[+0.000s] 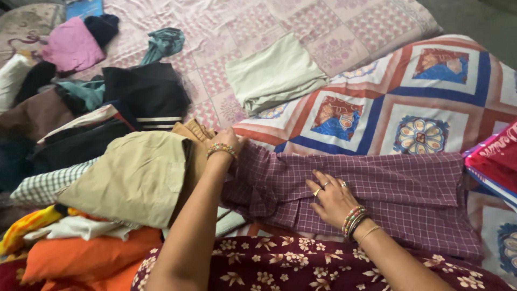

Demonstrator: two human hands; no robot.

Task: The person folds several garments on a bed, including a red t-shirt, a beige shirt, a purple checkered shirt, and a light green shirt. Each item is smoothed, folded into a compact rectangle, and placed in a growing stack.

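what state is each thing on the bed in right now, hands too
checked shirt: spread flat, partly folded
left hand: gripping the shirt's far edge
right hand: flat on the shirt, fingers spread
pale green cloth: folded, lying apart
beige garment: on top of the pile, loosely folded
clothes pile: heaped, unsorted
pink cloth: crumpled
patchwork bedspread: laid flat

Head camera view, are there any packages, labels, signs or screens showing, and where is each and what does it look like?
Red and pink printed item: right edge of the bed, beside the purple checked cloth; flat, with light lettering, only partly in frame; possibly a package or a cloth.
Blue flat item: top left edge, mostly cut off; kind unclear.
No screens or signs show.
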